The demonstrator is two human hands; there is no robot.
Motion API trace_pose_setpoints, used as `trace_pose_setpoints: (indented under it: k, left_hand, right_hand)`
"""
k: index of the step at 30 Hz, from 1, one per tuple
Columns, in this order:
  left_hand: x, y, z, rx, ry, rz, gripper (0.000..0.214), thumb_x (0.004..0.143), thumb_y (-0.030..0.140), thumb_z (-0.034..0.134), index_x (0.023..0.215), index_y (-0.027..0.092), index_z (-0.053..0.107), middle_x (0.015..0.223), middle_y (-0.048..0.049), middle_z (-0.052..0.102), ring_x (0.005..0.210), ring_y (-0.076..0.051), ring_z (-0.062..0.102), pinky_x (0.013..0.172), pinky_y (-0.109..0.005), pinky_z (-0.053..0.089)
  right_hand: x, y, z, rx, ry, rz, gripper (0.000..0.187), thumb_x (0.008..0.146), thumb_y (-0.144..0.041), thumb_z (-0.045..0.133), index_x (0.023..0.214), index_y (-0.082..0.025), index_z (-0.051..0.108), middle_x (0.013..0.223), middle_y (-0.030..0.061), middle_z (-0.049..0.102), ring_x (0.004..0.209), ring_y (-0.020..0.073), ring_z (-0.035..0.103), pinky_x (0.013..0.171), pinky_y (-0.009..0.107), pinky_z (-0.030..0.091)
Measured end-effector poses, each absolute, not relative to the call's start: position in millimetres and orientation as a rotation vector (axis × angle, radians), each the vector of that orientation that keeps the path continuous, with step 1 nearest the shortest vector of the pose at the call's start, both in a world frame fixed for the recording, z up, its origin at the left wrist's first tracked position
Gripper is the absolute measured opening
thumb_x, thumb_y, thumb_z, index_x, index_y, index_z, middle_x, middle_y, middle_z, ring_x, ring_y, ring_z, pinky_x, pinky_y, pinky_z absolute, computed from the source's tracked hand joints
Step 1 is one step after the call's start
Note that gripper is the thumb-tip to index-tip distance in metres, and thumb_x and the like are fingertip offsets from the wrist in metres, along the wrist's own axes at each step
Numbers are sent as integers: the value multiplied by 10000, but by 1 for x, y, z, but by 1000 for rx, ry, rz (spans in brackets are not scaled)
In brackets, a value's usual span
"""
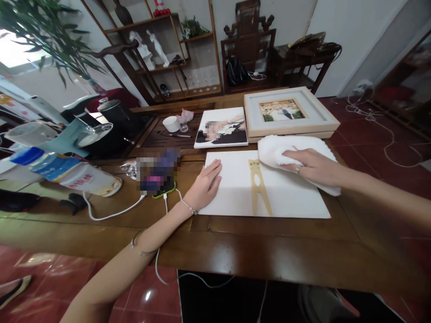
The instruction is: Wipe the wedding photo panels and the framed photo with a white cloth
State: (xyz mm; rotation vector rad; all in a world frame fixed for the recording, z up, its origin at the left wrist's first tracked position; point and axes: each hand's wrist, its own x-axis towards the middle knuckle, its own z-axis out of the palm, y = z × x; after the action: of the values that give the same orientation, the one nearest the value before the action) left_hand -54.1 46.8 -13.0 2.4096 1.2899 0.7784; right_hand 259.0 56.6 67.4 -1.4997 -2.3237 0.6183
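Observation:
A white rectangular panel (229, 188) lies flat on the wooden table, with a gold-coloured, two-legged stand piece (258, 186) on its face. My left hand (204, 186) rests on the panel's left edge, fingers stretched out and holding nothing. At the panel's upper right, my right hand (311, 166) grips a bunched white towel (274, 150) that covers that corner. Behind the panel are a photo print (222, 128) with a white border and a light wooden picture frame (291, 128) holding a smaller photo.
Left of the panel, a phone (164, 190) is plugged into a white cable (114, 217). A large plastic bottle (67, 172), a black pot (101, 139) and a kettle (114, 112) crowd the table's left side. A white roll (171, 123) sits on the dark tea tray (151, 139).

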Motion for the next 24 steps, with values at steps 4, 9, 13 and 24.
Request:
trace_pose_setpoints:
  k: [4, 9, 13, 24]
  left_hand:
    - [-54, 47, -12, 2413, 1302, 752, 406, 921, 239, 397, 1306, 146, 482, 1416, -150, 433, 1353, -255, 345, 1114, -525, 266]
    - [-55, 48, -13, 2427, 1306, 746, 408, 921, 225, 391, 1306, 121, 480, 1412, -163, 433, 1355, -255, 341, 1111, -532, 266]
    - [-54, 47, -13, 2433, 1306, 748, 404, 917, 218, 393, 1301, 130, 484, 1408, -159, 439, 1352, -258, 346, 1106, -538, 274]
    - [-54, 47, -12, 2423, 1305, 743, 404, 920, 220, 389, 1303, 130, 482, 1409, -162, 438, 1353, -261, 343, 1110, -538, 268]
  right_hand:
    - [252, 47, 58, -1353, -2513, 616, 154, 755, -190, 451, 803, -245, 586, 927, 28, 653, 1054, 310, 564, 974, 533, 346]
    - [257, -1, 43, -1109, -2629, 466, 215, 729, -172, 457, 888, -237, 585, 1350, 73, 497, 1344, 296, 304, 1073, 622, 206]
    - [253, -52, 35, -1091, -2625, 401, 120, 742, -195, 502, 812, -250, 583, 1432, 69, 403, 1377, 268, 229, 1119, 607, 114]
    - [271, 23, 53, -1251, -2539, 671, 211, 871, -303, 379, 785, -223, 554, 890, 93, 645, 924, 278, 591, 890, 467, 411]
